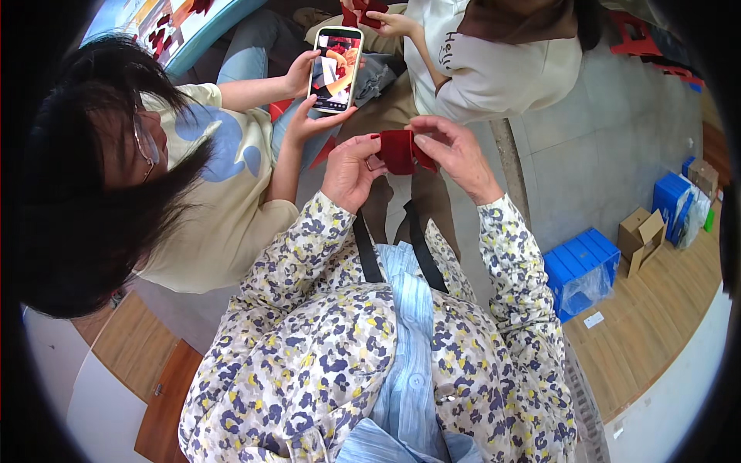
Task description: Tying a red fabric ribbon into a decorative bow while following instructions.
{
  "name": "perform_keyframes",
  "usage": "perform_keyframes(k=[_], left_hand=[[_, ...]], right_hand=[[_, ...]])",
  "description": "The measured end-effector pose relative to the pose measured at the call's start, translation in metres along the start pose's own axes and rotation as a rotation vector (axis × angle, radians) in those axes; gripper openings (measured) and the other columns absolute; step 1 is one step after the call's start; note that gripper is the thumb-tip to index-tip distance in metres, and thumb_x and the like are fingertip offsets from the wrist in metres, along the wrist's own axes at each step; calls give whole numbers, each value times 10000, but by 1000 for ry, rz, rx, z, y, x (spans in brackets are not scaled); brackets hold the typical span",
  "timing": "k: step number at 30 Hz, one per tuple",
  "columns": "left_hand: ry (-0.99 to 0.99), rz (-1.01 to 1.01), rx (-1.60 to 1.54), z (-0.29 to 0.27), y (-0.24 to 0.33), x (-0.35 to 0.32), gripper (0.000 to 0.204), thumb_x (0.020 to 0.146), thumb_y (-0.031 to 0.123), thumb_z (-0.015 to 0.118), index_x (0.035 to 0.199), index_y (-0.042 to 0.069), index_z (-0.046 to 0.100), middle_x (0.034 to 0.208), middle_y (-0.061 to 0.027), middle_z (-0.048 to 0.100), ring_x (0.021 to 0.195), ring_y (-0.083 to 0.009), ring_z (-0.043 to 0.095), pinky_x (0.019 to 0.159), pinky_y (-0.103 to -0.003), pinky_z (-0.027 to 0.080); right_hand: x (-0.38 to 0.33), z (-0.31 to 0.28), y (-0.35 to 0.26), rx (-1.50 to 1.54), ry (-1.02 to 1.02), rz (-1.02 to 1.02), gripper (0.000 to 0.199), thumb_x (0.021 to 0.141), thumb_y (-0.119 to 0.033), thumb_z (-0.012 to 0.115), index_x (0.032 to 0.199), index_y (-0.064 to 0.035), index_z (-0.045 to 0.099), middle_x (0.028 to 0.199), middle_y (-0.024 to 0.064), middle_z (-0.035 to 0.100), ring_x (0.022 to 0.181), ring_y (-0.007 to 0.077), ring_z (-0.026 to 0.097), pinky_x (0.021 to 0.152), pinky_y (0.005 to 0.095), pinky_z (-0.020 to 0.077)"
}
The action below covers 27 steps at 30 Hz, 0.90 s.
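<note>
A dark red, velvety ribbon (397,153) is stretched between my hands, its middle forming a wide band or loop. At its left edge, my left hand (349,171) pinches it between thumb and fingers. On the other side my right hand (458,157) grips it near a pointed tail that hangs down beside the band. Both hands are held out in front of me, above my lap. My fingers partly hide the ribbon's back.
At my left a person holds up a phone (336,69), close to my left hand. Another person across from me handles red fabric (364,12). A colourful table (185,58) is at the far left. A blue crate (580,270) and an open cardboard box (641,238) stand at right.
</note>
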<state>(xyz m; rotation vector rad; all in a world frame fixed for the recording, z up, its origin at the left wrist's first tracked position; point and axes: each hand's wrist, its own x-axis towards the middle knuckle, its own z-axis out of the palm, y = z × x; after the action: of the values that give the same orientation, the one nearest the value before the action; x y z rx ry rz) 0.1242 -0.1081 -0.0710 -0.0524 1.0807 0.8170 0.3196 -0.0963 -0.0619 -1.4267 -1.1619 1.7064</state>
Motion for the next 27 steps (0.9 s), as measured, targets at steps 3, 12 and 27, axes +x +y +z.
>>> perform_keyframes(k=[3, 12, 27], left_hand=[[-8, -15, 7, -1, -5, 3, 158, 822, 26, 578, 975, -1, 550, 920, -104, 632, 787, -196, 627, 780, -350, 505], [-12, -26, 7, -7, -6, 1, 147, 819, 27, 598, 957, 2, 555, 908, -96, 637, 792, -184, 630, 780, -344, 508], [-43, -29, 85, -16, 0, -7, 161, 847, 67, 592, 995, 25, 541, 928, -79, 639, 813, -188, 641, 755, -328, 511]], right_hand=[[0, -6, -3, 32, -172, 198, 291, 841, -143, 596, 1086, 13, 597, 937, 45, 647, 806, 83, 594, 715, 227, 475], [-5, 0, -3, 195, -175, 212, 291, 828, -66, 550, 1105, 10, 591, 931, 17, 631, 782, 51, 573, 698, 201, 468], [-3, 17, 2, 160, -159, 252, 281, 847, -94, 576, 1106, 13, 590, 926, 12, 633, 778, 46, 576, 667, 195, 467]])
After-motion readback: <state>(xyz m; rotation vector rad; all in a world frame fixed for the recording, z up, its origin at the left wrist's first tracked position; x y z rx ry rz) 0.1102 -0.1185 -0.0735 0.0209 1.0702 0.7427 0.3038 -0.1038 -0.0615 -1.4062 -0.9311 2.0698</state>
